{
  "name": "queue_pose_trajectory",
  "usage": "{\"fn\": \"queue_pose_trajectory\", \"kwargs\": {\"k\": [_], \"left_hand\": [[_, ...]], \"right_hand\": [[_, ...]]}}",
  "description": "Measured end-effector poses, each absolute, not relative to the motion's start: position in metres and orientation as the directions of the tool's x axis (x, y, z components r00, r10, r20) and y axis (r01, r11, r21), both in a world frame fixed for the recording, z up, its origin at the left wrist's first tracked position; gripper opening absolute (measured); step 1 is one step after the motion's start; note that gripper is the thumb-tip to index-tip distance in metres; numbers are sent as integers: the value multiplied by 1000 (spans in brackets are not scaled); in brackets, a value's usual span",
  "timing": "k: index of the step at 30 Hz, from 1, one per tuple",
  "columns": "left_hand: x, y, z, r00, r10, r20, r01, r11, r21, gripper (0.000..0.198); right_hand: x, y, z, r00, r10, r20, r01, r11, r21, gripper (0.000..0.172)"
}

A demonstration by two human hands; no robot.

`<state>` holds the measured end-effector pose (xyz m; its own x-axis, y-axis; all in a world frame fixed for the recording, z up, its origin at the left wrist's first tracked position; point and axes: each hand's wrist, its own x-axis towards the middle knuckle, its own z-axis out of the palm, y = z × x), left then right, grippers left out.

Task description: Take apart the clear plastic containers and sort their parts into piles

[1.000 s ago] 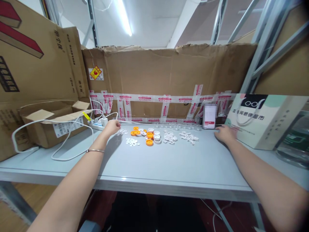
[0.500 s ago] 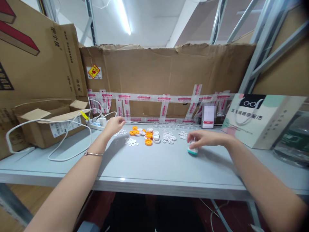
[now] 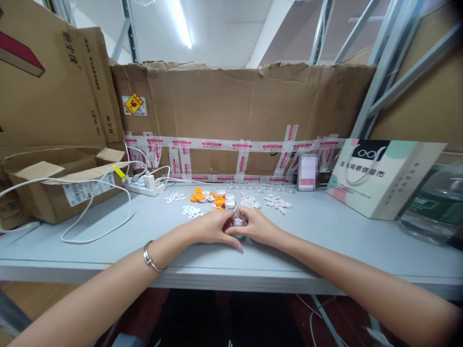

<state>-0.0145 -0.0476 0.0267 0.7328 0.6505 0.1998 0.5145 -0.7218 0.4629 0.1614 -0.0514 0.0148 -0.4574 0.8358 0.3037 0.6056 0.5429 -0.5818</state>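
Near the middle of the table, my right hand (image 3: 258,226) is wrapped round a small clear round container (image 3: 238,221) with white bits in it and a green base. My left hand (image 3: 217,226) meets it from the other side, its fingers curved; the fingertips are partly hidden, so its hold is unclear. Just behind the hands are orange round caps (image 3: 219,201) and white round caps (image 3: 230,204). Small white pieces (image 3: 191,211) lie to the left, and piles of small whitish parts (image 3: 278,203) lie to the right.
A power strip (image 3: 144,188) with white cables and an open cardboard box (image 3: 61,183) are at the left. Clear round pieces (image 3: 258,185) line the back. A phone (image 3: 307,172), a paper bag (image 3: 379,178) and a large bottle (image 3: 430,207) stand at the right.
Both hands have come together at the middle of the table. My right hand has moved left with the green-based container; my left hand has moved right, away from the power strip. The view has shifted slightly.
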Motion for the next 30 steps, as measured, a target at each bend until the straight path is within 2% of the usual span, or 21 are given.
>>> {"fn": "queue_pose_trajectory", "kwargs": {"k": [3, 9, 13, 16, 18, 21, 23, 27, 30], "left_hand": [[-7, -45, 17, 686, 672, 279, 508, -718, 477, 43], [-8, -41, 15, 675, 697, 243, 475, -662, 580, 31], [-12, -37, 17, 720, 654, 232, 415, -673, 612, 30], [-15, -35, 18, 742, 637, 208, 420, -684, 596, 32], [-16, -34, 18, 734, 648, 203, 449, -687, 571, 35], [-16, -34, 18, 713, 672, 202, 492, -683, 540, 38], [-15, -35, 17, 700, 687, 195, 500, -666, 553, 38], [-13, -36, 18, 711, 677, 190, 471, -660, 585, 39], [-12, -38, 19, 727, 662, 184, 468, -673, 572, 39]], "right_hand": [[159, -52, 12, -459, 827, 325, 613, 560, -558, 34], [163, -55, 18, -562, 770, 303, 623, 635, -457, 19], [172, -58, 31, -751, 614, 243, 522, 777, -351, 16], [176, -61, 39, -828, 513, 226, 438, 844, -310, 18], [175, -62, 40, -799, 544, 257, 464, 829, -313, 22], [169, -62, 36, -624, 726, 289, 644, 687, -337, 29], [165, -62, 33, -550, 784, 287, 698, 620, -358, 27], [163, -64, 34, -607, 706, 363, 578, 707, -407, 15], [163, -65, 33, -574, 728, 375, 644, 685, -342, 19]]}}
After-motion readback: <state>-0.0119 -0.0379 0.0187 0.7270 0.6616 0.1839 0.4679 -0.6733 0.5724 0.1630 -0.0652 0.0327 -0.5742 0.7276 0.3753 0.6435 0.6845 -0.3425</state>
